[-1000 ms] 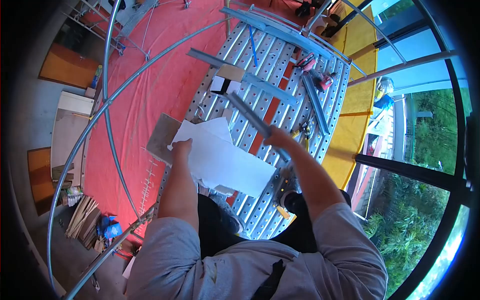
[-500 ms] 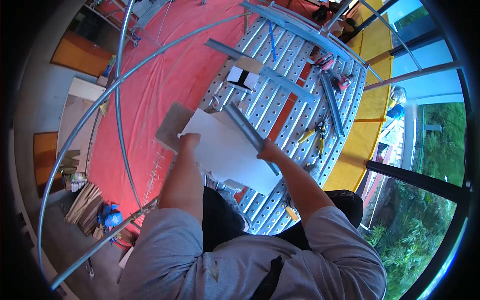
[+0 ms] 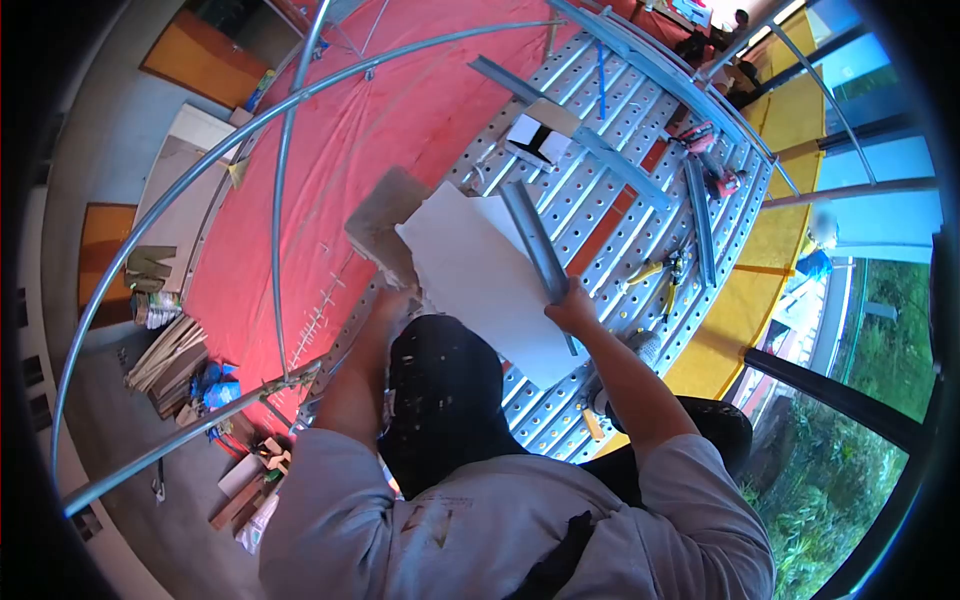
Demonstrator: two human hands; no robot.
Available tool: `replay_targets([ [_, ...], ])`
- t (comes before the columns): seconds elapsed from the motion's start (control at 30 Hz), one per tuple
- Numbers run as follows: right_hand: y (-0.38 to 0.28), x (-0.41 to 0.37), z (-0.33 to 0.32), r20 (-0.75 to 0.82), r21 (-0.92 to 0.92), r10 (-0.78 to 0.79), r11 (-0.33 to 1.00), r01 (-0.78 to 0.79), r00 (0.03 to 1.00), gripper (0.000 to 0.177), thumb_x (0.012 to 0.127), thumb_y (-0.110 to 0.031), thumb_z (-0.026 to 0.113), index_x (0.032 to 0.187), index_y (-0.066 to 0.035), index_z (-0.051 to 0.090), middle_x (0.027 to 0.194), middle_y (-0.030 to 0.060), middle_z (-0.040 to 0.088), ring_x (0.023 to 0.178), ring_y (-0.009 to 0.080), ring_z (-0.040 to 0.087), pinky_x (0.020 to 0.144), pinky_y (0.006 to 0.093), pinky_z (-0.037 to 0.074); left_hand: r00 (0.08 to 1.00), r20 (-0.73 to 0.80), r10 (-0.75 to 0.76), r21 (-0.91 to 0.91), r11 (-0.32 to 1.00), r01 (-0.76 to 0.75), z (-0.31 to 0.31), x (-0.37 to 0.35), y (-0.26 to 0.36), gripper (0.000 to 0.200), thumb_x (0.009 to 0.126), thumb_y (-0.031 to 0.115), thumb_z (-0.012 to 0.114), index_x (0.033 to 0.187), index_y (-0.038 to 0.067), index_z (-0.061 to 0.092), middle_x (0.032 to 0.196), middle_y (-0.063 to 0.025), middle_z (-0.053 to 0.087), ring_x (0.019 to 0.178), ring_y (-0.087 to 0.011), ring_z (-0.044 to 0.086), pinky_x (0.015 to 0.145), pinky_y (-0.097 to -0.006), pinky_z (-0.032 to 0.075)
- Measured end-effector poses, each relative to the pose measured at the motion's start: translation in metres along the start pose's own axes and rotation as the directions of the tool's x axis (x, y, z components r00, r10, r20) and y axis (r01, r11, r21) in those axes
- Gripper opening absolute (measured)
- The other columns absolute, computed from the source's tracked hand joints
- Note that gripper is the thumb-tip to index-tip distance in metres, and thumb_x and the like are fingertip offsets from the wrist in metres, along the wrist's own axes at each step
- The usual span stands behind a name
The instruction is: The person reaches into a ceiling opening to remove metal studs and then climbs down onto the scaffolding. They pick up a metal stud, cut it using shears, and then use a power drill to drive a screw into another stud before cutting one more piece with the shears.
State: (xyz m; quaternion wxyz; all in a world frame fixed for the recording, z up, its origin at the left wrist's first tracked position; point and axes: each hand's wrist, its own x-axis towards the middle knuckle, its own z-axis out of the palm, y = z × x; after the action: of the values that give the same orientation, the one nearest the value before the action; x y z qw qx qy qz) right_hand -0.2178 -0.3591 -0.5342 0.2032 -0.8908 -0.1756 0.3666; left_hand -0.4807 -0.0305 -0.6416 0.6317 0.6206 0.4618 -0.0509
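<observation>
My right hand [image 3: 572, 308] is closed around a grey metal channel [image 3: 538, 240], which lies along the right part of a white board [image 3: 475, 265] with a ragged left edge. My left hand [image 3: 398, 299] is at the lower left of the board, fingers closed beside the end of a grey-brown sheet piece [image 3: 385, 218]; what it grips I cannot tell. My black-clad knee [image 3: 445, 360] is raised against the board's lower edge and overlaps it.
Perforated metal planks [image 3: 600, 245] form the platform. On them are yellow-handled pliers [image 3: 668, 280], a red power tool [image 3: 728, 183], another metal channel [image 3: 700, 222] and an open small box [image 3: 538, 142]. Metal tubes [image 3: 283, 200] curve past on the left, above red sheeting [image 3: 345, 150].
My left hand has shifted down off the white board's left edge. My left knee has risen against the board, which has turned slightly. My right hand still holds the channel.
</observation>
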Motion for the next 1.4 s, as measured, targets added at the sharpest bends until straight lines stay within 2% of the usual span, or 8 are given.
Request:
replay_targets([
  [0.07, -0.001, 0.0, 0.0, -0.079, -0.006, -0.013, 1.0, 0.012, 0.997, 0.073, 0.069, -0.028, 0.074, 0.128, -0.001, 0.041, 0.11, 0.0268, 0.064, 0.104, 0.0442, 0.064, 0.092, 0.048, 0.052, 0.995, 0.015, -0.101, 0.136, 0.986, 0.098, -0.003, 0.004, -0.047, 0.036, 0.087, 0.028, 0.073, 0.105, -0.002, 0.065, 0.084, -0.0092, 0.068, 0.069, -0.0188, 0.066, 0.061, -0.0357, 0.055],
  [0.13, -0.009, -0.006, -0.005, -0.151, 0.008, -0.013, 1.0, 0.014, 0.988, 0.072, 0.068, -0.028, 0.076, 0.125, -0.001, 0.042, 0.108, 0.0271, 0.064, 0.101, 0.0453, 0.064, 0.091, 0.0497, 0.052, 0.9, 0.042, -0.435, -0.42, 0.809, 0.411, 0.035, -0.027, -0.036, 0.035, 0.087, 0.029, 0.074, 0.103, -0.001, 0.066, 0.082, -0.009, 0.069, 0.068, -0.018, 0.067, 0.061, -0.0347, 0.055],
  [0.37, -0.022, -0.024, -0.038, -0.298, -0.065, -0.114, 0.993, 0.099, 0.948, 0.067, 0.07, -0.024, 0.079, 0.123, -0.002, 0.044, 0.106, 0.0258, 0.065, 0.098, 0.0418, 0.066, 0.086, 0.0488, 0.053, 1.0, -0.022, 0.006, -0.017, 1.0, -0.006, 0.065, -0.088, 0.01, 0.035, 0.092, 0.04, 0.065, 0.102, 0.007, 0.07, 0.087, -0.0106, 0.072, 0.085, -0.023, 0.07, 0.078, -0.0367, 0.054],
  [0.53, -0.044, -0.046, -0.082, -0.358, -0.244, -0.26, 0.953, 0.179, 0.897, 0.062, 0.072, -0.02, 0.076, 0.123, -0.004, 0.046, 0.103, 0.0239, 0.067, 0.093, 0.0441, 0.067, 0.084, 0.0515, 0.053, 0.965, -0.108, -0.24, -0.371, 0.91, 0.185, 0.087, -0.065, -0.011, 0.047, 0.084, 0.044, 0.075, 0.093, -0.001, 0.073, 0.083, -0.0121, 0.073, 0.084, -0.0203, 0.07, 0.073, -0.0367, 0.055],
  [0.63, -0.06, -0.068, -0.134, -0.335, -0.35, -0.314, 0.917, 0.192, 0.889, 0.061, 0.072, -0.018, 0.075, 0.123, -0.005, 0.046, 0.104, 0.0238, 0.067, 0.095, 0.0442, 0.066, 0.084, 0.0511, 0.052, 0.944, -0.187, -0.271, -0.229, 0.947, 0.226, 0.089, -0.043, -0.027, 0.044, 0.077, 0.031, 0.084, 0.096, -0.005, 0.066, 0.085, -0.0106, 0.069, 0.074, -0.0179, 0.065, 0.063, -0.0352, 0.053],
  [0.77, -0.073, -0.117, -0.201, -0.426, -0.487, -0.374, 0.862, 0.14, 0.824, 0.057, 0.073, -0.016, 0.075, 0.122, -0.006, 0.047, 0.105, 0.0231, 0.066, 0.096, 0.0436, 0.065, 0.084, 0.0496, 0.052, 0.935, -0.336, -0.112, -0.456, 0.888, -0.057, 0.11, -0.029, -0.048, 0.041, 0.074, 0.029, 0.088, 0.094, -0.003, 0.069, 0.088, -0.0078, 0.07, 0.074, -0.0163, 0.065, 0.068, -0.0333, 0.052],
  [1.03, 0.004, -0.18, -0.287, -0.749, -0.414, -0.334, 0.91, -0.012, 0.572, 0.063, 0.072, -0.013, 0.079, 0.124, -0.002, 0.046, 0.101, 0.0213, 0.065, 0.092, 0.041, 0.066, 0.08, 0.0463, 0.052, 0.982, 0.159, -0.106, -0.715, 0.673, 0.188, 0.1, -0.034, -0.039, 0.044, 0.085, 0.034, 0.078, 0.112, 0.0, 0.068, 0.106, -0.0082, 0.069, 0.09, -0.0168, 0.064, 0.08, -0.0329, 0.052],
  [1.4, 0.062, -0.203, -0.299, -0.903, -0.243, -0.139, 0.946, -0.215, 0.406, 0.058, 0.076, -0.021, 0.074, 0.124, -0.005, 0.046, 0.102, 0.0248, 0.066, 0.094, 0.045, 0.065, 0.082, 0.0513, 0.051, 0.989, -0.08, 0.121, -0.598, 0.788, -0.145, 0.091, -0.036, -0.02, 0.049, 0.095, 0.034, 0.063, 0.127, -0.002, 0.058, 0.122, -0.0112, 0.065, 0.108, -0.021, 0.061, 0.098, -0.034, 0.047],
])
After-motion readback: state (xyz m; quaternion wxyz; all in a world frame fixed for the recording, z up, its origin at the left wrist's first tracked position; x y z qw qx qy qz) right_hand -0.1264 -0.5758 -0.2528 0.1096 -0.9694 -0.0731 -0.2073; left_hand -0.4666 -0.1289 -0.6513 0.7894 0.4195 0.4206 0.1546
